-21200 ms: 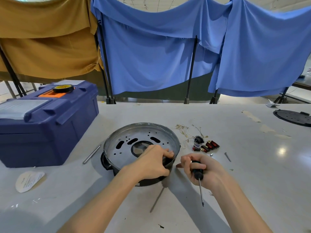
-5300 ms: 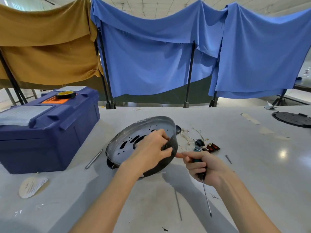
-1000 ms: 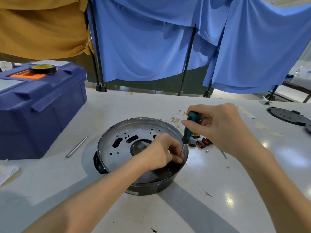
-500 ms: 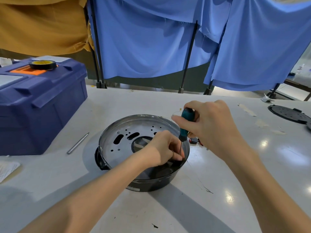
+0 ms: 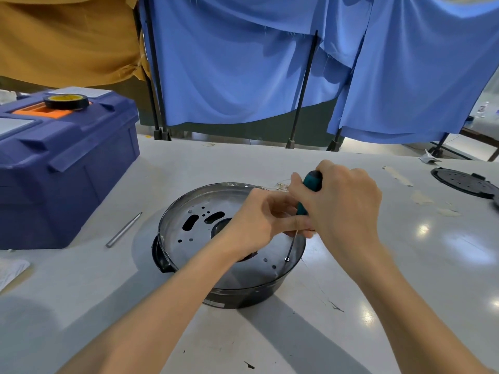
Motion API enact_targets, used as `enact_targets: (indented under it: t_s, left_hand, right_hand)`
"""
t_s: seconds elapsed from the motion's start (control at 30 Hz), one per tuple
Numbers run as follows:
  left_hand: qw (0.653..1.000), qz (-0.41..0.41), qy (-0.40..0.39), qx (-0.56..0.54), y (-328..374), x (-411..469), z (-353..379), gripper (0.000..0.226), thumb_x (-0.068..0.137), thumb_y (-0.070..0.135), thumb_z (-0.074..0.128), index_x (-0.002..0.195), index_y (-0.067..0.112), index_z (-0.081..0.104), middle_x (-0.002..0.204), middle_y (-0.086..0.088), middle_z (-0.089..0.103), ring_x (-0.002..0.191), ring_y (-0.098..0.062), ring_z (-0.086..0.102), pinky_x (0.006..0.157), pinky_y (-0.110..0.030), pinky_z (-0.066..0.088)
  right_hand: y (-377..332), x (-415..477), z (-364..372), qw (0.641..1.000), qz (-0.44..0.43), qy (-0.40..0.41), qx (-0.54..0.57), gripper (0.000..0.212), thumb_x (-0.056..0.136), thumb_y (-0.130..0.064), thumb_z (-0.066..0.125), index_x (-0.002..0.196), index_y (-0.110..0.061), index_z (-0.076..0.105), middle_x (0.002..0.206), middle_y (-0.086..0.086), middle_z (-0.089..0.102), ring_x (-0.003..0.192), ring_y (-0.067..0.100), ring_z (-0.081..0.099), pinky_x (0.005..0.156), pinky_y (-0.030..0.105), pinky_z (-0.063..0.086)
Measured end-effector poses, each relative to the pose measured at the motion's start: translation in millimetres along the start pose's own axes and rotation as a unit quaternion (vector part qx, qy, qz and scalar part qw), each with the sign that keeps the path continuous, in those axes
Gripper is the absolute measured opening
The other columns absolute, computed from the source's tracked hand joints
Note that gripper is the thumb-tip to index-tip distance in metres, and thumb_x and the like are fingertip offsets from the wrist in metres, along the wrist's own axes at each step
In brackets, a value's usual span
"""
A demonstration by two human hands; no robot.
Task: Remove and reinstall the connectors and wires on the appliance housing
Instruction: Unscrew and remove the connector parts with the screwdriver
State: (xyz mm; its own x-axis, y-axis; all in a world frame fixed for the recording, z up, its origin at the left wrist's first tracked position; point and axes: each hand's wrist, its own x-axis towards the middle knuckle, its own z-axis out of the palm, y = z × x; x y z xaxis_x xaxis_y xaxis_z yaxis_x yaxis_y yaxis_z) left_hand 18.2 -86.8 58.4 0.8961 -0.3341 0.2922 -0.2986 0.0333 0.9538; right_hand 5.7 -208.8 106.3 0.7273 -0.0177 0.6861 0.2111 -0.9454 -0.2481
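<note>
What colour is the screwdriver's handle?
The screwdriver handle is teal, dark at the top; head view.

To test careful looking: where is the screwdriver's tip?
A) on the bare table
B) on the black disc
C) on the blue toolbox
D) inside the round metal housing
D: the right hand holds the screwdriver with its tip down inside the housing, near the rim.

Bright overhead light puts glare spots on the glossy table (image 5: 445,279), shadows are soft, and the edges bend with wide-angle distortion.
</note>
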Motion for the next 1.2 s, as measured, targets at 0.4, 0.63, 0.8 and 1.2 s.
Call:
enact_targets:
  t_s: [0.4, 0.63, 0.8, 1.2]
  left_hand:
    - [0.994, -0.07, -0.079, -0.039, -3, -2, -13, 0.014, 0.095, 0.012, 0.058, 0.102, 0.012, 0.07, 0.096, -0.015, 0.074, 0.095, -0.028, 0.071, 0.089, -0.038, 0.056]
    - [0.989, -0.068, -0.102, -0.077, -6, -3, -16, 0.021, 0.098, 0.004, 0.048, 0.111, 0.004, 0.065, 0.094, -0.014, 0.074, 0.095, -0.027, 0.071, 0.084, -0.028, 0.055]
    - [0.99, -0.076, -0.089, -0.077, -7, -4, -11, 0.019, 0.095, 0.013, 0.057, 0.113, 0.011, 0.065, 0.099, -0.012, 0.074, 0.098, -0.024, 0.071, 0.086, -0.026, 0.055]
    - [0.985, -0.101, -0.127, -0.06, -7, 2, -16, 0.018, 0.098, 0.006, 0.051, 0.102, 0.008, 0.068, 0.093, -0.016, 0.074, 0.098, -0.028, 0.07, 0.089, -0.032, 0.055]
  right_hand:
    - [51, 33, -4, 0.775, -0.128, -0.34, 0.518, 0.03, 0.095, -0.005, 0.055, 0.124, -0.005, 0.063, 0.12, 0.003, 0.07, 0.112, 0.021, 0.066, 0.093, 0.029, 0.053]
    - [48, 21, 6, 0.797, -0.086, -0.237, 0.549, 0.028, 0.078, -0.018, 0.073, 0.102, -0.004, 0.071, 0.093, 0.009, 0.076, 0.091, 0.025, 0.073, 0.081, 0.031, 0.059]
    - [39, 11, 2, 0.856, -0.01, -0.16, 0.492, 0.022, 0.075, -0.019, 0.079, 0.094, -0.009, 0.074, 0.084, 0.0, 0.076, 0.079, 0.015, 0.075, 0.072, 0.033, 0.061]
    - [34, 14, 9, 0.877, -0.029, -0.125, 0.463, 0.025, 0.079, -0.036, 0.077, 0.081, -0.011, 0.071, 0.071, 0.001, 0.072, 0.068, 0.022, 0.072, 0.065, 0.039, 0.06]
